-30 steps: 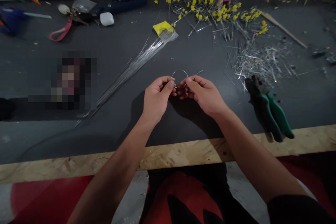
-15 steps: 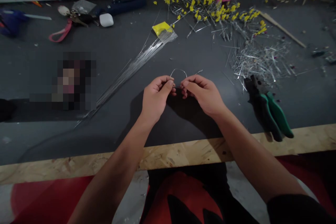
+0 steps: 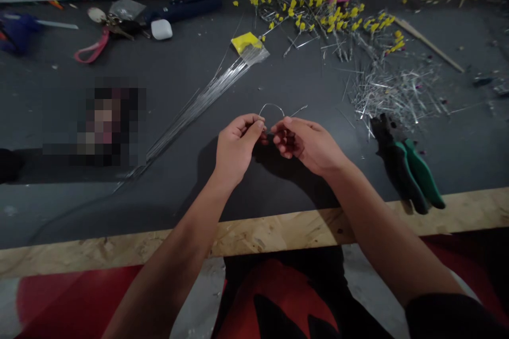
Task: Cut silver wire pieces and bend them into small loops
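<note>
A thin metal wire (image 3: 271,105) curves in an arc above the dark tabletop between my hands. My left hand (image 3: 238,145) is closed, its thumb and forefinger pinching the left end of this arc. Close to the arc's right end, my right hand (image 3: 308,140) has loosened, with its fingers curled but apart; whether they touch the wire is hard to see. Beyond my right fingers lies a short twisted piece of wire (image 3: 299,110). A bundle of long straight wires (image 3: 210,90) with a yellow tag (image 3: 245,41) lies to the left of my hands.
Pliers with green-and-black handles (image 3: 413,169) lie at the right near the wooden edge (image 3: 270,234). Behind them are piled short wire pieces (image 3: 393,95) and yellow-tipped wires (image 3: 330,18). Keys with a pink strap (image 3: 93,47) and a white case (image 3: 161,29) lie at the back left.
My right hand has let its pinch on the wire loosen, and its fingers have spread and moved slightly right. My left hand keeps its pinch, nearly in place.
</note>
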Motion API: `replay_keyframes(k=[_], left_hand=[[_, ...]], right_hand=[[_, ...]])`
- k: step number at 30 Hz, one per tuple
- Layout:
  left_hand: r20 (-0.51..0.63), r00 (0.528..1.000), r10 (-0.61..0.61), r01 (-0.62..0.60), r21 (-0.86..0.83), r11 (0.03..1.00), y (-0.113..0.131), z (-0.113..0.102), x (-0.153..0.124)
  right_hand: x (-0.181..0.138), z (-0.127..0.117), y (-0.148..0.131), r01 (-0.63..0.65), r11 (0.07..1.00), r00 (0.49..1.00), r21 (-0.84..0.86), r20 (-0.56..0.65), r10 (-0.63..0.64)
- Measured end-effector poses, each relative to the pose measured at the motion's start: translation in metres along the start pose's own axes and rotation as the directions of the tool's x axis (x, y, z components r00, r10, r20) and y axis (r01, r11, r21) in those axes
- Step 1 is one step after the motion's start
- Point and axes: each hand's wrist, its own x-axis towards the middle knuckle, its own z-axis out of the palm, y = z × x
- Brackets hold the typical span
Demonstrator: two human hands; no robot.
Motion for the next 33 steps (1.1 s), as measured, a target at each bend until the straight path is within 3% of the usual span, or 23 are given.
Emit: replay_keyframes(k=[5, 11, 17, 24, 33], left_hand=[[0.031, 0.991, 0.127, -0.130, 0.190, 0.973, 0.005, 0.000, -0.006], [0.095, 0.971, 0.219, -0.239, 0.380, 0.893, 0.006, -0.003, -0.008], [0.262, 0.895, 0.361, -0.444, 0.600, 0.666, 0.013, -0.006, -0.009], [0.448, 0.830, 0.333, -0.557, 0.620, 0.553, 0.014, -0.008, -0.010], [0.511, 0.795, 0.326, -0.602, 0.603, 0.524, 0.012, -0.007, -0.011]], right_hand=[[0.000, -0.006, -0.004, -0.125, 0.992, 0.992, -0.003, 0.013, 0.125], [-0.001, -0.008, -0.003, -0.067, 0.996, 0.997, -0.056, 0.034, 0.069], [-0.003, -0.013, -0.005, -0.001, 0.992, 1.000, -0.129, 0.026, 0.005], [-0.009, -0.016, -0.011, -0.086, 0.985, 0.987, -0.147, 0.124, 0.105], [-0.010, -0.020, -0.015, -0.220, 0.968, 0.949, -0.120, 0.202, 0.241]])
